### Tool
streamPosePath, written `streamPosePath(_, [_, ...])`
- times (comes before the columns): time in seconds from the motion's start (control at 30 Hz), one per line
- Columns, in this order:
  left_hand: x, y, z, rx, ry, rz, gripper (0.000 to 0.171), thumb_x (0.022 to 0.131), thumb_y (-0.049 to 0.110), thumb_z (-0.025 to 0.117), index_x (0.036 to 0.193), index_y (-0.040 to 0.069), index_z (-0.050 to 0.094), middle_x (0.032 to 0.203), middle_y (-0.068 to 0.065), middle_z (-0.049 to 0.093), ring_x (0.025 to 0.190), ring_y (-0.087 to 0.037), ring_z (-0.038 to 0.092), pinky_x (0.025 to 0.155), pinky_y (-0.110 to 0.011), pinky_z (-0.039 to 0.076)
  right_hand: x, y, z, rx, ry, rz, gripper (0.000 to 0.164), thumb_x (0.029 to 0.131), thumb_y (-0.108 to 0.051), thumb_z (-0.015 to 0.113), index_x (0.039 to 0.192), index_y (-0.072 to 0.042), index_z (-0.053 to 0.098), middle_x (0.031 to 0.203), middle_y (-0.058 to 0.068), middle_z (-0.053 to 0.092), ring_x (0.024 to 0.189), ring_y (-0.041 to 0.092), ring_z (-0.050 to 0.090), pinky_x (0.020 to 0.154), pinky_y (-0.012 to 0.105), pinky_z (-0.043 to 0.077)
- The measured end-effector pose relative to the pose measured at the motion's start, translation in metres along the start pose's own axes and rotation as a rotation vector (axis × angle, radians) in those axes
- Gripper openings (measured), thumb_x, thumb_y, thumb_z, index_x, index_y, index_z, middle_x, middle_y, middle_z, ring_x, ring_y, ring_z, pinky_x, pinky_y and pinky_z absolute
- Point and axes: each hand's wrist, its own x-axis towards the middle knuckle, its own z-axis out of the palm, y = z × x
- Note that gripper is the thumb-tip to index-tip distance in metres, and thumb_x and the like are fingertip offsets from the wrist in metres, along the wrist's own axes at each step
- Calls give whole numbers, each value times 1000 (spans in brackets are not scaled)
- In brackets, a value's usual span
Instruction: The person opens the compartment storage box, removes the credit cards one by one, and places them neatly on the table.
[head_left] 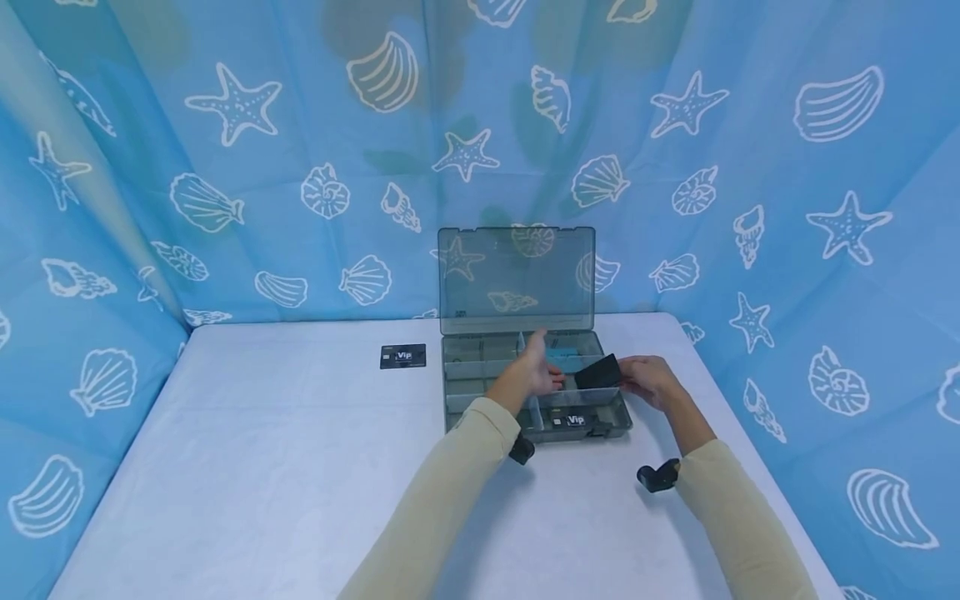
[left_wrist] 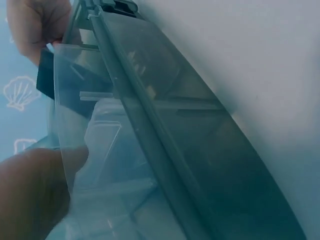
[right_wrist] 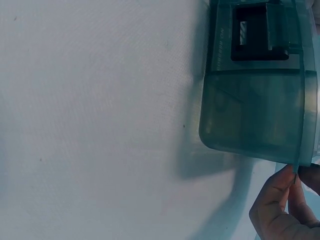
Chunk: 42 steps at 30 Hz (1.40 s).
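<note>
A grey see-through compartment box (head_left: 448, 390) stands on the table with its lid (head_left: 517, 287) raised. My right hand (head_left: 651, 379), at the box's right side, pinches a plain black card (head_left: 598, 373) by its outer end. That card slants over the middle right compartment and also shows as a dark piece (left_wrist: 46, 75) in the left wrist view. Over the middle of the box my left hand (head_left: 532, 371) has its thumb up and its fingers extended toward the card, apart from it. A black "Vip" card (head_left: 576, 420) lies in the front right compartment.
Another black "Vip" card (head_left: 402, 357) lies on the white table (head_left: 300, 467), left of the box. Something light blue (head_left: 564, 359) is in the back right compartment. Clear dividers stand up inside the box. A shell-patterned blue curtain (head_left: 300, 150) hangs behind.
</note>
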Motion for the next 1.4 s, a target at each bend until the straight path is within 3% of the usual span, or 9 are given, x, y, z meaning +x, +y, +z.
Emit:
streamPosePath(0.03, [0, 0, 1, 16, -3, 2, 78, 101, 50, 39, 157, 8, 4, 155, -33, 12, 145, -42, 12, 119, -48, 11, 1, 0, 0, 1, 1, -1, 41, 101, -13, 49, 136, 7, 49, 118, 18, 59, 90, 19, 62, 82, 28, 55])
streamPosePath(0.13, [-2, 0, 5, 68, -9, 15, 73, 102, 48, 38, 157, 13, 5, 158, -30, 2, 144, -36, 11, 109, -33, 23, 0, 1, 1, 15, -1, 4, 40, 100, -15, 52, 134, 6, 51, 111, 14, 60, 87, 17, 62, 83, 29, 55])
streamPosePath(0.23, [-5, 0, 8, 116, -15, 14, 70, 102, 48, 37, 158, 15, 9, 158, -28, 0, 143, -36, 14, 108, -31, 25, 0, 0, 0, 23, 1, 8, 39, 100, -17, 55, 132, 5, 53, 103, 10, 60, 83, 16, 61, 79, 27, 56])
streamPosePath(0.27, [-5, 0, 9, 116, -14, 15, 70, 102, 47, 38, 158, 14, 10, 158, -29, 0, 143, -37, 15, 108, -31, 26, 0, -1, 0, 20, 2, 10, 39, 100, -17, 55, 132, 5, 53, 102, 10, 59, 83, 16, 61, 79, 27, 56])
streamPosePath(0.37, [-4, 1, 10, 117, -18, 9, 73, 102, 48, 39, 157, 11, 8, 158, -29, 1, 145, -42, 7, 119, -45, 13, 0, -2, -2, 12, 7, 6, 39, 100, -17, 55, 132, 5, 53, 102, 10, 59, 83, 16, 61, 79, 27, 56])
streamPosePath(0.7, [1, 1, 12, 89, -2, -8, 78, 101, 48, 42, 156, 6, 6, 157, -30, 3, 146, -40, 7, 119, -44, 14, 1, -1, -4, 22, 19, 30, 39, 100, -17, 55, 132, 4, 53, 103, 10, 59, 84, 16, 61, 79, 26, 55])
streamPosePath(0.97, [3, -7, 21, 86, 17, 40, 77, 101, 47, 41, 156, 4, 8, 158, -29, 4, 146, -40, 2, 119, -49, 5, 2, -1, -1, 35, 16, 46, 38, 99, -16, 56, 131, 3, 54, 103, 10, 60, 83, 16, 61, 81, 28, 55])
streamPosePath(1.2, [3, -9, 20, 176, 28, 59, 71, 101, 43, 45, 155, 6, 19, 153, -33, 17, 143, -42, 18, 115, -51, 25, 2, 1, -1, 27, 13, 40, 37, 100, -17, 56, 131, 4, 54, 102, 9, 60, 84, 15, 61, 78, 26, 56])
streamPosePath(1.4, [2, -7, 20, 286, -45, 19, 73, 102, 47, 41, 155, 4, 16, 156, -27, 20, 144, -38, 19, 113, -47, 30, 1, 1, -2, 16, 4, 32, 40, 101, -19, 53, 133, 4, 52, 109, 12, 60, 87, 16, 62, 80, 26, 55])
